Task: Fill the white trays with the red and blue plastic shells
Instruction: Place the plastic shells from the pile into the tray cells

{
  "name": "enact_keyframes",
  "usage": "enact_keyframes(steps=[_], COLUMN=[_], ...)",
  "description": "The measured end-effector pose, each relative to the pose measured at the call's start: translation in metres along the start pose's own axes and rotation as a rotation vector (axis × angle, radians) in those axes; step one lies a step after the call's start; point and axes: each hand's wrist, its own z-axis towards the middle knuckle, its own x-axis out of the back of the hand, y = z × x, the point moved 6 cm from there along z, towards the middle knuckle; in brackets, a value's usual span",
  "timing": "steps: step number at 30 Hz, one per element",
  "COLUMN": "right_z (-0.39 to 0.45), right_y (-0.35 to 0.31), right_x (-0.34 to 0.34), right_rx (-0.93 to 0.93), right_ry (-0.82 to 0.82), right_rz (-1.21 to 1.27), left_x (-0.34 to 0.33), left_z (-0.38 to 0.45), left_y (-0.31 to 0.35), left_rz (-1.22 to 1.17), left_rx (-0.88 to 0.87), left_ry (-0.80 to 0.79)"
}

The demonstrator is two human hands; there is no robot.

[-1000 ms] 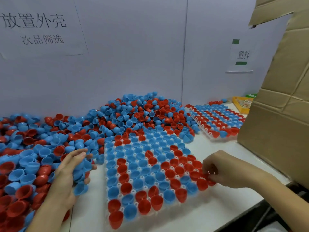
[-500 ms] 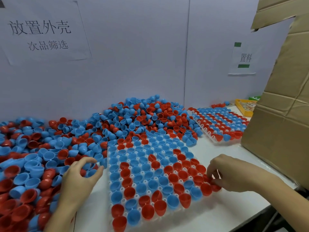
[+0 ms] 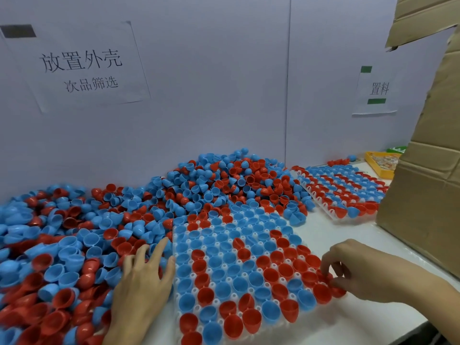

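Near tray [image 3: 177, 282] almost full, red and blue shells seated cup-up in nearly every socket; far tray [image 3: 321, 197] at the right likewise loaded, beside the cardboard box [image 3: 428, 195]. Loose shells heaped in a big pile [image 3: 74, 245] across the left and far side of the counter [image 3: 336, 232], spilling right up against the near tray's left and far edges.

Left hand [image 3: 142, 282] laid flat on the pile's near right edge, fingers straight and spread, gripping nothing. Right hand [image 3: 361, 272] at the tray's right edge, fingers curled, pinching at a red shell [image 3: 336, 291] in the outermost row; whether lifting or pressing, impossible to tell.

Probable step: seating the last shells along the right edge. To do well: press each shell straight down, open side up, until level with its neighbours. Worth checking the near rows, where several shells sit tilted. With the left, better to pick single shells than rake, so none slide onto filled sockets.
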Motion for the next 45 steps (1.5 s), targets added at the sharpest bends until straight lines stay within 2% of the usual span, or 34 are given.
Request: enact_keyframes(steps=[8, 12, 16, 19, 22, 25, 31, 36, 41, 45], right_z=[-0.003, -0.003, -0.001, 0.0, 0.001, 0.003, 0.005, 0.002, -0.001, 0.0], right_y=[-0.003, 0.0, 0.001, 0.002, 0.004, 0.004, 0.004, 0.001, 0.0, 0.003], right_x=[0.001, 0.003, 0.005, 0.005, 0.006, 0.006, 0.006, 0.01, 0.012, 0.012], right_rx=[0.003, -0.005, -0.007, -0.002, 0.001, 0.005, 0.015, 0.022, 0.014, -0.013], right_ry=[0.003, 0.012, 0.046, 0.078, 0.106, 0.108, 0.115, 0.134, 0.129, 0.132], right_rz=[0.029, 0.052, 0.045, 0.047, 0.056, 0.07, 0.083, 0.091, 0.104, 0.092], left_x=[0.007, 0.009, 0.004, -0.01, -0.03, -0.044, -0.046, -0.041, -0.047, -0.033], left_z=[0.004, 0.008, 0.015, 0.019, 0.021, 0.021, 0.02, 0.018, 0.018, 0.013], left_y=[0.006, 0.024, 0.075, 0.118, 0.143, 0.148, 0.14, 0.14, 0.134, 0.128], left_rz=[0.016, -0.09, -0.235, -0.138, 0.023, 0.132, 0.178, 0.143, 0.142, 0.028], left_rx=[-0.01, -0.16, -0.433, -0.603, -0.682, -0.708, -0.709, -0.711, -0.653, -0.605], left_ry=[0.102, 0.097, -0.063, -0.224, -0.361, -0.426, -0.43, -0.394, -0.469, -0.437])
